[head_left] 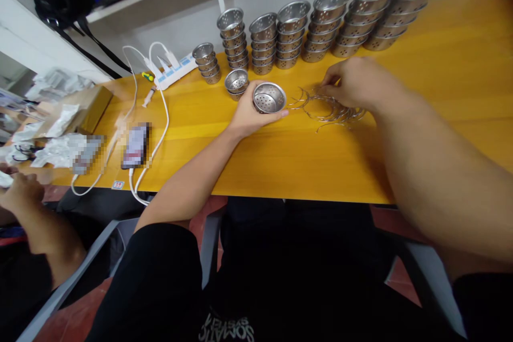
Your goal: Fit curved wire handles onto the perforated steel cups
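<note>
In the head view my left hand (249, 113) is wrapped round a small perforated metal cup (270, 98), its mouth turned up toward me. To the right, my right hand (348, 84) reaches down to a loose pile of thin curved metal wires (334, 112), with thumb and fingertips pressed together at the pile's top edge. Whether a wire is pinched there I cannot make out. Just behind my left hand stands a short stack of perforated cups (236, 81).
Several stacks of perforated metal cups (288, 37) line the table's (248, 165) back edge. Leftward are a power strip (176, 72) with white cables, a syringe (149, 97) and a phone (135, 145). A co-worker's hands (24, 192) are at the far left, near plastic bags (64, 149).
</note>
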`<state>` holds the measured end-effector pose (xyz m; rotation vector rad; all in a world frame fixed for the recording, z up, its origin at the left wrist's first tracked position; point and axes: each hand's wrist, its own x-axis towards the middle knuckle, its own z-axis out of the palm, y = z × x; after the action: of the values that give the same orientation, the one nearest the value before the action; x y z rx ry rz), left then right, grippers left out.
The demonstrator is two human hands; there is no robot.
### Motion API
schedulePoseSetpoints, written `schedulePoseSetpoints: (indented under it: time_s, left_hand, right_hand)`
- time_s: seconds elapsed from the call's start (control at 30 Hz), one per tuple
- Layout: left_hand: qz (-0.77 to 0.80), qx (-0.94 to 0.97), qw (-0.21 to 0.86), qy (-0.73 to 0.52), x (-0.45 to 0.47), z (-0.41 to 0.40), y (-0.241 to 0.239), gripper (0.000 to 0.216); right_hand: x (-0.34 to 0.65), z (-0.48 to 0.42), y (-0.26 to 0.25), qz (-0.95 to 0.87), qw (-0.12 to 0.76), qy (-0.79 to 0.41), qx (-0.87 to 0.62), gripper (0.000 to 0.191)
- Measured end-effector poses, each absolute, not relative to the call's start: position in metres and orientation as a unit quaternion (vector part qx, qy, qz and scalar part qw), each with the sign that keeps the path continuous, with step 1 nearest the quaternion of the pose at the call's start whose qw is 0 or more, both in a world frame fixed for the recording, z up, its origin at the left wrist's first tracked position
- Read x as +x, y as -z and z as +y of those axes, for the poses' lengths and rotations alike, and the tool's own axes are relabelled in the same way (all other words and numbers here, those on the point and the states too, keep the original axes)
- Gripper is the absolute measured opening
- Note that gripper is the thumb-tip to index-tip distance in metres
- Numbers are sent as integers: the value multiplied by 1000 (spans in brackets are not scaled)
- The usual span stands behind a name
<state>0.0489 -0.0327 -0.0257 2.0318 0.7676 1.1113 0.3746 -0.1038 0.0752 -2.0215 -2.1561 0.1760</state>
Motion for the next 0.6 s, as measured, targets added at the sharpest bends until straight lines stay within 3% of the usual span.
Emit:
schedulePoseSetpoints:
  time_s: [0.13, 0.37, 0.5, 0.6]
  left_hand:
    - [270, 796, 345, -418, 51, -31, 25, 123]
    - [272, 774, 384, -424, 60, -33, 25, 121]
    - [280, 758, 386, -444, 62, -34, 28, 120]
    - [266, 777, 369, -435, 62, -33, 31, 120]
  right_hand:
    - [365, -113, -88, -705, 90, -81, -699, 24]
    - [345, -128, -96, -689, 318, -109, -642, 28]
    - [322, -133, -84, -702, 371, -186, -578, 25]
    - [306, -137, -76, -696, 385, -230, -561, 40]
